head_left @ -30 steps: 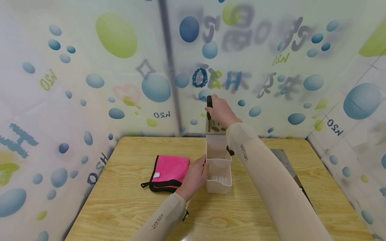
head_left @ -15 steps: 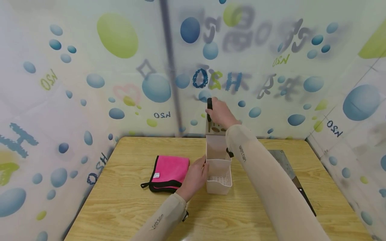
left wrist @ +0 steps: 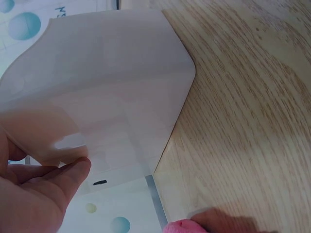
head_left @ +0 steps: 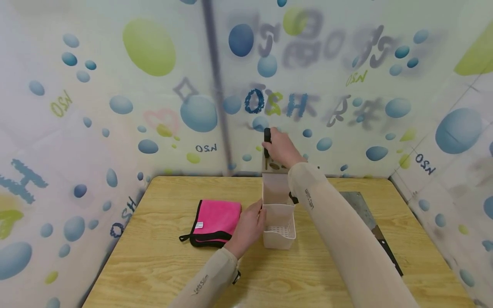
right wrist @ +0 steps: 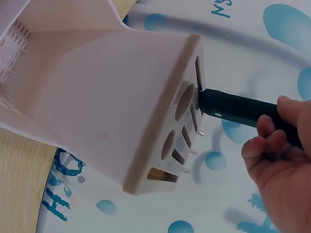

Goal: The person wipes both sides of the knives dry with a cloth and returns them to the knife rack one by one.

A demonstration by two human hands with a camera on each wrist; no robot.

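Observation:
A pale beige plastic utensil holder (head_left: 278,239) stands on the table, with stepped compartments in front and a taller slotted section behind. My left hand (head_left: 249,229) pinches its left wall; in the left wrist view the thumb and fingertips are at an edge of that wall. At the back top, my right hand (head_left: 283,147) grips an upright black-handled utensil (head_left: 267,143). The right wrist view shows its handle (right wrist: 238,107), with a small rivet hole, right at a narrow corner slot of the holder's top. Whatever lies below the handle is hidden inside.
A folded pink cloth (head_left: 219,216) with black trim and a loop lies left of the holder. On the right, partly covered by my right sleeve, lies a broad grey metal blade (head_left: 362,207) with a black handle. A patterned wall covering stands behind the wooden table (head_left: 154,265).
My right hand has lowered slightly with the black-handled utensil, toward the holder's top. The right forearm has shifted left, so more of the grey blade shows. The left hand stays put.

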